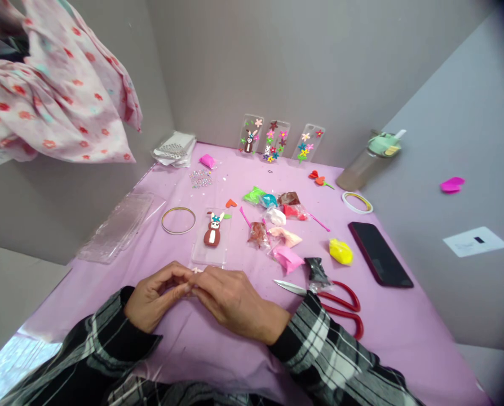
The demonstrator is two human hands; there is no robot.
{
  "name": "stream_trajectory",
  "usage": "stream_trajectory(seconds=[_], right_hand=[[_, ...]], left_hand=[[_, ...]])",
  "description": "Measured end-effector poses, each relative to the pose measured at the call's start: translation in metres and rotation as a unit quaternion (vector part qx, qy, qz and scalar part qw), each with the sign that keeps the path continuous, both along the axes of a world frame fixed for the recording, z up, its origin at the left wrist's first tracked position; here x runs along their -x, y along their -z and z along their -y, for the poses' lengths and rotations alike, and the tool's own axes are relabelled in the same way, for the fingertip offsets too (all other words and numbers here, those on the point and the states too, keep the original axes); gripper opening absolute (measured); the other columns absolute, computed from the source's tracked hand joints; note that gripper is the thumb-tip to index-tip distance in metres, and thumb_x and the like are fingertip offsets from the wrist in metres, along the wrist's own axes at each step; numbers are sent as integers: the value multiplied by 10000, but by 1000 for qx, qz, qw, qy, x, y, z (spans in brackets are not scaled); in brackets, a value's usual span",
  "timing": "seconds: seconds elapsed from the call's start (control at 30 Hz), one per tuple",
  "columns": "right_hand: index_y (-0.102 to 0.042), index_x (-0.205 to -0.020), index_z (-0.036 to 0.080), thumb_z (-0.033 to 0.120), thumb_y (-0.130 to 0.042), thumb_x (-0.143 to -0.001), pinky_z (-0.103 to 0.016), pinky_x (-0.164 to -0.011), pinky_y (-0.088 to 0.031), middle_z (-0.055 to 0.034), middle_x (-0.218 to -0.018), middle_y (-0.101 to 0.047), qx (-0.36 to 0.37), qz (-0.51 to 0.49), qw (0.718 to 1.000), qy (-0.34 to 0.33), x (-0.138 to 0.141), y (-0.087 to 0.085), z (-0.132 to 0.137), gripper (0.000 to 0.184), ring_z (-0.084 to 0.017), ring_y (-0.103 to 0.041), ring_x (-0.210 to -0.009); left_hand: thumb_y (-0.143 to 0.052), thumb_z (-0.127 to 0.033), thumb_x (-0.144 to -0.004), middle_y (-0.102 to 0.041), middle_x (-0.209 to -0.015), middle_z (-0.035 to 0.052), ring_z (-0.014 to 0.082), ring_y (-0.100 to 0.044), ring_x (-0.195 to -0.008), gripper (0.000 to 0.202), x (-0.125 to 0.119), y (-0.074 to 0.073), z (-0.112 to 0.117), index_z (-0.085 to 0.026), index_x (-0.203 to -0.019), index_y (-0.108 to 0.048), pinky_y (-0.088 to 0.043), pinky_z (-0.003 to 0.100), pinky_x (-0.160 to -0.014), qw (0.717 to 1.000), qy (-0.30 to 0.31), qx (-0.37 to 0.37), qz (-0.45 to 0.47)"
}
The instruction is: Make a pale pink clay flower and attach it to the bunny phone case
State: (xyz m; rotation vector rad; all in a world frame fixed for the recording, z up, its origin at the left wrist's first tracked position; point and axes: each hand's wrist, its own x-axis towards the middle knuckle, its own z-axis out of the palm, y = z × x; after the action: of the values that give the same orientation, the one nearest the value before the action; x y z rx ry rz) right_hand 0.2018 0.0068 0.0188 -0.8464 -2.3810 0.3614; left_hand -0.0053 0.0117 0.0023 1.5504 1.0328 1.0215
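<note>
My left hand (161,293) and my right hand (237,299) meet at the table's near side, fingertips pinched together. Between them shows a small pale pink clay piece (197,270), mostly hidden by the fingers; its shape looks petal-like. Just beyond lies a clear phone case (199,254), flat, bearing a brown and white clay rabbit (212,234) with a blue flower on its head and a green leaf shape beside it. A gold bangle (178,220) rests left of the case, and an orange-red heart (231,203) lies behind it.
Several bagged clay lumps (288,259) lie right of the case, with red-handled scissors (340,299) nearer me. A phone (379,254), tape roll (357,203) and bottle (362,166) stand or lie rightward. Decorated cases (277,141) lean at the back; a floral cloth bag (66,96) hangs left.
</note>
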Motion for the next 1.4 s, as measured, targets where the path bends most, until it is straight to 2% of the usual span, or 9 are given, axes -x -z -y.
stream_trajectory(seconds=[0.17, 0.4, 0.63, 0.87, 1.17, 1.4], right_hand=[[-539, -1245, 176, 282, -388, -1096, -268, -652, -489, -38, -889, -687, -9, -12, 1000, 2, 0, 2, 0, 237, -165, -650, -787], [-580, -1091, 163, 263, -371, -1092, -260, -645, -482, -47, -879, -676, 14, -3, 1000, -4, -1, -5, 0, 232, -162, -641, -772], [-534, -1248, 170, 280, -369, -1103, -262, -694, -505, -53, -939, -703, 14, -19, 1000, 0, -1, -1, 0, 245, -162, -665, -833], [-521, -1273, 169, 291, -373, -1103, -263, -656, -492, -38, -889, -690, -13, -12, 1000, 5, 0, 3, 0, 256, -160, -653, -783], [-488, -1344, 161, 272, -390, -1100, -262, -637, -476, -27, -871, -678, -27, -9, 1000, 4, 0, 2, -1, 286, -157, -640, -768], [-546, -1172, 157, 249, -398, -1091, -259, -651, -474, -36, -901, -673, -5, 4, 1000, -2, -1, -2, 0, 193, -157, -642, -790]], left_hand=[[-725, -258, -847, -692, -744, -14, 140, -679, -700, 52, 1, 3, -1, -208, -847, -711, -577, 215, -674, 1000, 3, 3, 9], [-684, -285, -916, -692, -736, -15, 127, -666, -688, 109, 8, 7, 1, -202, -851, -713, -557, 200, -680, 999, 13, 35, -8], [-675, -246, -912, -740, -798, -17, 135, -706, -737, 92, 6, 10, 1, -235, -979, -737, -584, 210, -714, 999, 16, 35, 5], [-694, -179, -858, -720, -780, -18, 122, -699, -729, 80, 2, 7, 0, -225, -902, -744, -572, 181, -710, 1000, 14, 1, 21], [-686, -188, -865, -704, -760, -20, 118, -680, -709, 55, 2, 6, 0, -220, -878, -729, -565, 183, -695, 1000, 14, -4, 13], [-667, -242, -896, -686, -721, -18, 121, -664, -670, 89, 2, 2, 0, -207, -832, -717, -555, 187, -656, 1000, 8, 13, -5]])
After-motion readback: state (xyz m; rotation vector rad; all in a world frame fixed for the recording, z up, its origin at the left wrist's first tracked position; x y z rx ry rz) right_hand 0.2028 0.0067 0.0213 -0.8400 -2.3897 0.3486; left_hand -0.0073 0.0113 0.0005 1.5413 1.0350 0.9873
